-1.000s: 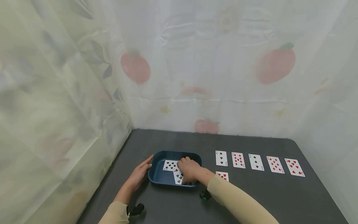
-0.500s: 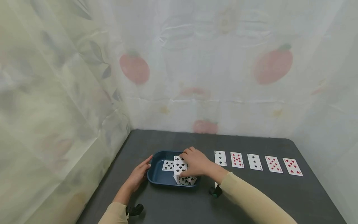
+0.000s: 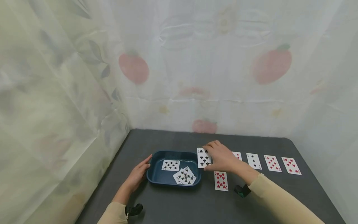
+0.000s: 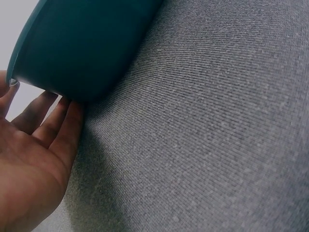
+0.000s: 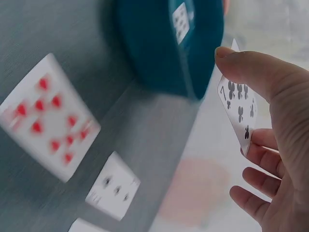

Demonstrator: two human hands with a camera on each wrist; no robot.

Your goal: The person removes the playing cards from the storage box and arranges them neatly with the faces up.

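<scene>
My right hand (image 3: 223, 158) pinches a seven of clubs (image 3: 203, 158) between thumb and fingers, just past the right rim of a blue tray (image 3: 159, 179). In the right wrist view the card stands on edge, with the thumb on its upper edge and fingertips at its lower one. My left hand (image 3: 137, 175) holds the tray's left end, thumb at the rim and fingers against the outer wall (image 4: 72, 108). Inside the tray lie a spades card (image 3: 170, 165) at the left and a few overlapping clubs cards (image 3: 185, 176) at the right front.
A hearts card (image 3: 221, 181) lies right of the tray, in front of a row of face-up cards. That row includes a diamonds card (image 3: 237, 155) partly behind my right hand, a spades card (image 3: 254, 161), another diamonds card (image 3: 273, 163) and a hearts card (image 3: 291, 165). Curtains (image 3: 167, 77) enclose the dark table (image 3: 173, 205).
My right hand has lifted the seven of clubs out of the tray and carried it right and away from me, uncovering the clubs cards. The left hand stays at the tray.
</scene>
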